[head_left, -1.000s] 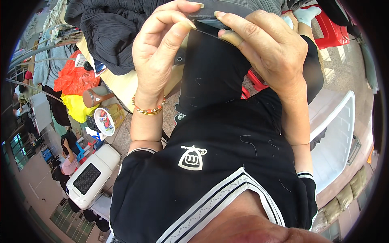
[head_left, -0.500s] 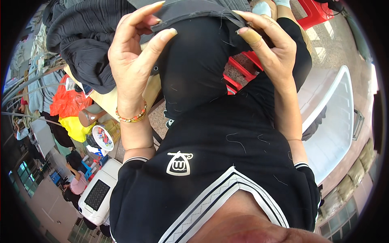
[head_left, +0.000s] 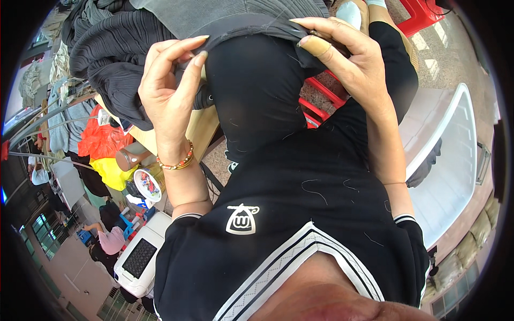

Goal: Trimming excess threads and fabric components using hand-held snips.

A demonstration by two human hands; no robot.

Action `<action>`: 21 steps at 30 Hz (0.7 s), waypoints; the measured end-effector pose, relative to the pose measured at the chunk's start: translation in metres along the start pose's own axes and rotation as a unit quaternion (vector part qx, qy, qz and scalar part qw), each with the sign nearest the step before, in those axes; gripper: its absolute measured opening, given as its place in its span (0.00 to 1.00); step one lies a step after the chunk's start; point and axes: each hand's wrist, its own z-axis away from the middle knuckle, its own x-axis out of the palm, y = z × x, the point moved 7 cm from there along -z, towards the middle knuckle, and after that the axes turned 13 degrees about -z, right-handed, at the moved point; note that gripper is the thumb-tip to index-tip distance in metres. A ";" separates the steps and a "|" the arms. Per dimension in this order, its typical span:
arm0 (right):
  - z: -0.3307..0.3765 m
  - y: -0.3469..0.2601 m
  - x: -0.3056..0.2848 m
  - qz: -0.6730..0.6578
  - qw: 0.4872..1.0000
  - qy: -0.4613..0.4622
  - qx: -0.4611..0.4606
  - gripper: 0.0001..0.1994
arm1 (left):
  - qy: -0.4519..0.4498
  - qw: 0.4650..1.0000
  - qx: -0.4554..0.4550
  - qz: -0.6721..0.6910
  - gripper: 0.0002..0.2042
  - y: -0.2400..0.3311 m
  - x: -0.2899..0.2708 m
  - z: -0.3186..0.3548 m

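A grey knit garment (head_left: 187, 18) lies over my raised knee, its darker edge band (head_left: 251, 27) curving across the black trouser leg. My left hand (head_left: 168, 88) pinches the left end of this band between thumb and fingertips. At the band's other end, my right hand (head_left: 350, 61) has thumb and fingers closed on the fabric; its thumb wears a yellowish wrap. The band stretches between both hands, with loose thread ends along it. A bead bracelet (head_left: 179, 160) circles my left wrist.
Dark ribbed knit pieces (head_left: 115, 53) heap on a wooden table (head_left: 201, 125) at left. Beyond are a red plastic bag (head_left: 101, 136), a yellow bag (head_left: 112, 174) and a white tub (head_left: 147, 184). A translucent plastic bin (head_left: 447, 160) stands right; a red stool (head_left: 417, 16) is far right. People work at far left.
My left hand has closed from a wider thumb-finger gap onto the band's end. My right hand has shifted slightly left. More of the grey knit shows beyond the band.
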 end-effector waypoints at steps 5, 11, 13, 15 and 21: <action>-0.003 -0.007 0.003 0.035 0.999 -0.020 -0.015 0.12 | 0.005 0.999 0.029 -0.039 0.15 0.002 -0.001 -0.003; -0.001 -0.009 0.010 0.049 0.999 -0.020 -0.012 0.13 | -0.051 0.998 0.020 -0.042 0.14 0.007 0.008 -0.017; -0.001 -0.010 0.010 0.065 0.998 -0.020 -0.012 0.13 | -0.059 0.998 -0.038 0.003 0.13 0.002 0.016 -0.021; 0.000 -0.010 0.011 0.067 0.998 -0.015 -0.015 0.13 | -0.079 0.994 0.006 -0.073 0.12 0.009 0.016 -0.027; -0.001 -0.009 0.013 0.057 0.998 -0.010 -0.021 0.13 | -0.012 0.985 0.108 -0.135 0.11 0.017 0.014 -0.028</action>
